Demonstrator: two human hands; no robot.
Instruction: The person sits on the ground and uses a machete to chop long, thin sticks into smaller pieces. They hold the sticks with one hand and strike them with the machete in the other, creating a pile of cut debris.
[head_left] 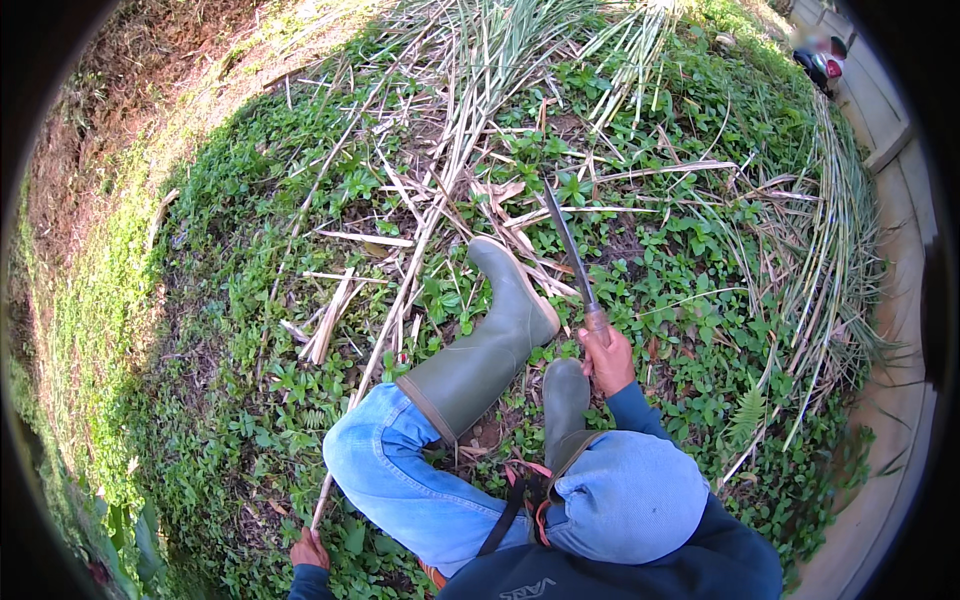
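The left hand (pixel 309 549) grips the near end of a long stalk (pixel 379 350), which slants forward and rightward past the left boot (pixel 485 350) (the knife (pixel 572 245), clasped in the right hand (pixel 608 360), is right of that boot).

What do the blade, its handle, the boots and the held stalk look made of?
Blade: likely steel, thin and dark grey with a paler streak.
Handle: probably wood, brown and dull, partly hidden by the right hand.
Boots: rubber or similar plastic, smooth olive green with a soft sheen.
Stalk in the left hand: seemingly dry plant stem, slender, pale tan, matte.
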